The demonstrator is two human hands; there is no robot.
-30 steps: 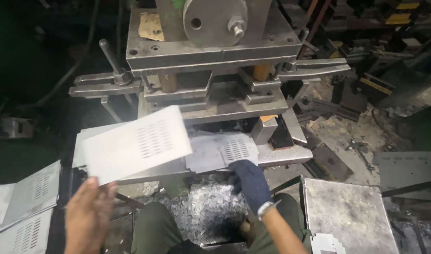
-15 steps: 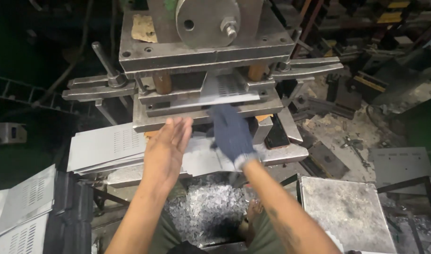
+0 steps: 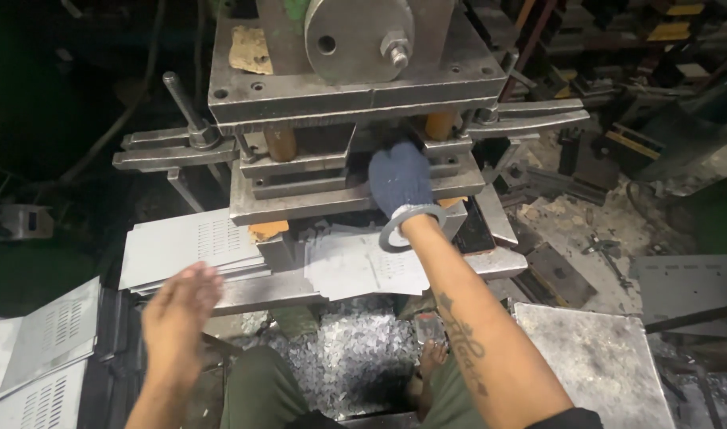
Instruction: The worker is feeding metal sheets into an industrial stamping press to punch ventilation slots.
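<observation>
Withdrawn, bare left hand [image 3: 181,310] hangs open; gloved right hand [image 3: 400,179] reaches inside press [image 3: 339,95], grip hidden.

The bare left hand [image 3: 181,306] has let go of the holed sheet and dropped back to the lower left of the frame, while the gloved right hand [image 3: 399,179] has pushed up into the press [image 3: 347,103] at the middle.

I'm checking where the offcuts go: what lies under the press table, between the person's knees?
A heap of small shiny metal scraps covers the floor there, under the perforated sheet overhanging the press table. A bare foot rests at its edge. The floor beneath is hidden.
</observation>
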